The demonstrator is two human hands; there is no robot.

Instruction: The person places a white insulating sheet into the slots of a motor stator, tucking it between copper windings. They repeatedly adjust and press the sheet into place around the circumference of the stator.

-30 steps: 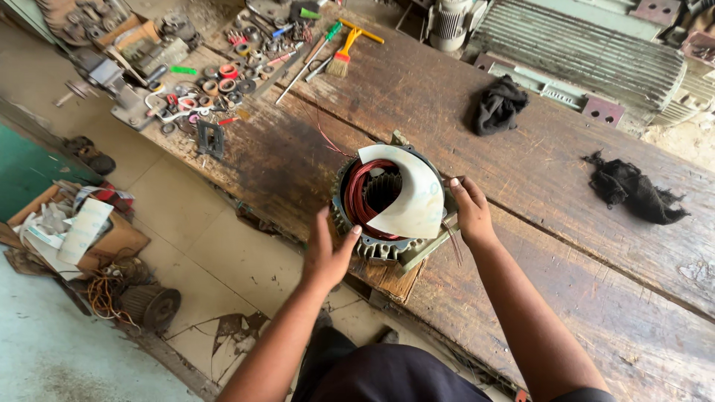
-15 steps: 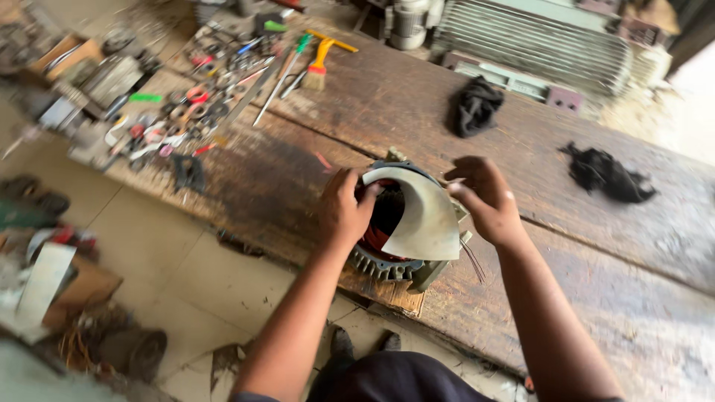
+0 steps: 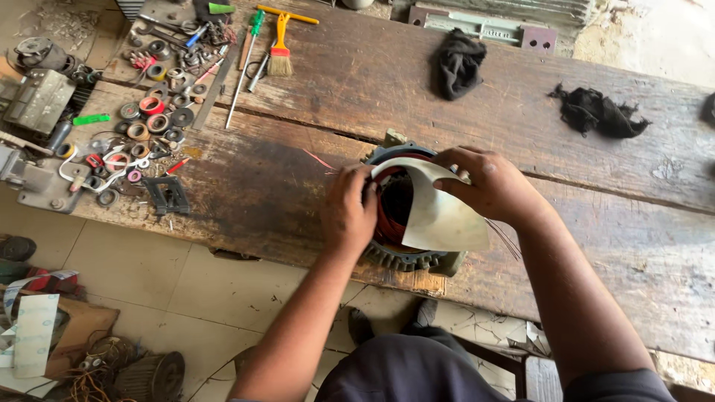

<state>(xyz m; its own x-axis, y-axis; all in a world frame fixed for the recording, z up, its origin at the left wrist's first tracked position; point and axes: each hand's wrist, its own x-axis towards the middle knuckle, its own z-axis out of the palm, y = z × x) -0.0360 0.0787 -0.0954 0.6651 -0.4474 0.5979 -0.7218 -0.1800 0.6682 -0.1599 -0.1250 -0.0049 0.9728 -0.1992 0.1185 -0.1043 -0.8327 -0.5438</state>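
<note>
A finned grey motor stator [image 3: 406, 257] with red copper windings stands on the wooden workbench [image 3: 268, 179] near its front edge. A curled sheet of white insulating paper [image 3: 439, 216] lies over its opening. My left hand [image 3: 350, 208] grips the stator's left rim and the paper's edge. My right hand [image 3: 488, 186] pinches the paper's top right part. Thin wire strands [image 3: 505, 238] stick out to the right.
Rings, washers and small parts [image 3: 153, 119] lie at the bench's left, with a yellow-handled brush [image 3: 280, 52] and screwdrivers behind. Two black rags [image 3: 458, 63] [image 3: 596, 112] lie at the back. On the tiled floor at the left sit motor parts and a box [image 3: 45, 342].
Both hands have moved in closer over the stator and bent the white paper further across its opening. The camera has shifted nearer and to the right.
</note>
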